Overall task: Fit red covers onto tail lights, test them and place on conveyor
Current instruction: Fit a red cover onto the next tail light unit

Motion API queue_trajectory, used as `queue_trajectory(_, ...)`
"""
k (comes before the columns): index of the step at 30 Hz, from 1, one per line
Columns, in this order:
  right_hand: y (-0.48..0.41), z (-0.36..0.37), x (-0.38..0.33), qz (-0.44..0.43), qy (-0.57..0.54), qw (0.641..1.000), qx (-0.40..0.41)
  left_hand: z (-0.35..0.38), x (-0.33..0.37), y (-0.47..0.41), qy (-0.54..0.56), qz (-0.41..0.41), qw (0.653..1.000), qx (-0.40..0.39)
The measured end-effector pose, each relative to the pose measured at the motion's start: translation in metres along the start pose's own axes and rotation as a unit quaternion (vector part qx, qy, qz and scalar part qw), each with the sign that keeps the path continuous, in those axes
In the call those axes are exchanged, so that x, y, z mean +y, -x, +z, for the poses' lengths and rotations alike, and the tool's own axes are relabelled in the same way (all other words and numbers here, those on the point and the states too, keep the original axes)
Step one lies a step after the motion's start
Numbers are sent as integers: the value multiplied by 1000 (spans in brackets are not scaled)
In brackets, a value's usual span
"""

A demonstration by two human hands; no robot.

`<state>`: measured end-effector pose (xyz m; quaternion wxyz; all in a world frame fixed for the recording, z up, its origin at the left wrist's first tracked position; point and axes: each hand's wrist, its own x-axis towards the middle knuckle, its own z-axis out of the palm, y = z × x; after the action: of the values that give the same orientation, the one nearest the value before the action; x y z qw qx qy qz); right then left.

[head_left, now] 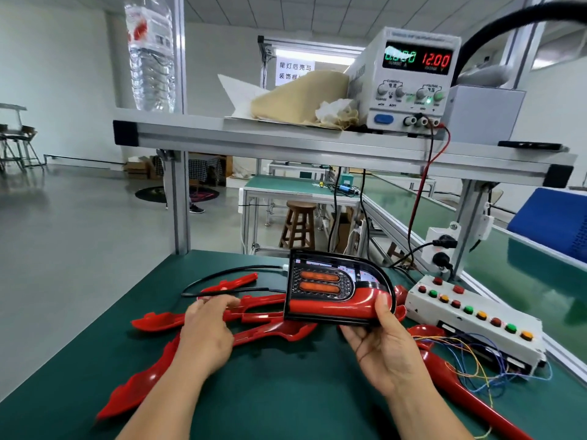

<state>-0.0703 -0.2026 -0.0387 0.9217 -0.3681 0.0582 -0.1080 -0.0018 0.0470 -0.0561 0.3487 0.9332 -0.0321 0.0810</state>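
Tail light (320, 287), red cover (333, 308) fitted, is pinched by the right hand (387, 350); left hand (206, 335) lies loosely on spare covers (260, 304). Its cable (228, 271) could drag it free.

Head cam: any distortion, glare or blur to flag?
Head view: heavy fisheye, the shelf rail bows; on the power supply the green readout is smeared, red reads 12.00; the tail light lens shows reflections; the left hand looks slightly motion-blurred; lighting even, shadows soft.
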Motion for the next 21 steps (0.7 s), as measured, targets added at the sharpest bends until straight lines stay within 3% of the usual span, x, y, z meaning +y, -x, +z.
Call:
queue_trajectory(3,-1,-2,-1,-2,-8,1000,-5,8,4,-4,-64,-54,996,-26)
queue_trajectory(10,0,1,-4,-15,-6,1000,-11,0,6,-1,-214,-47,974,-52)
queue_trajectory(14,5,6,-8,-25,18,999,-10,-10,10,3,-193,-11,977,-87)
queue_trajectory(18,12,14,-15,-2,33,999,-3,-28,13,16,-148,74,981,-100)
queue_trajectory(21,18,17,-19,17,56,998,-3,-41,22,24,-149,88,983,-62)
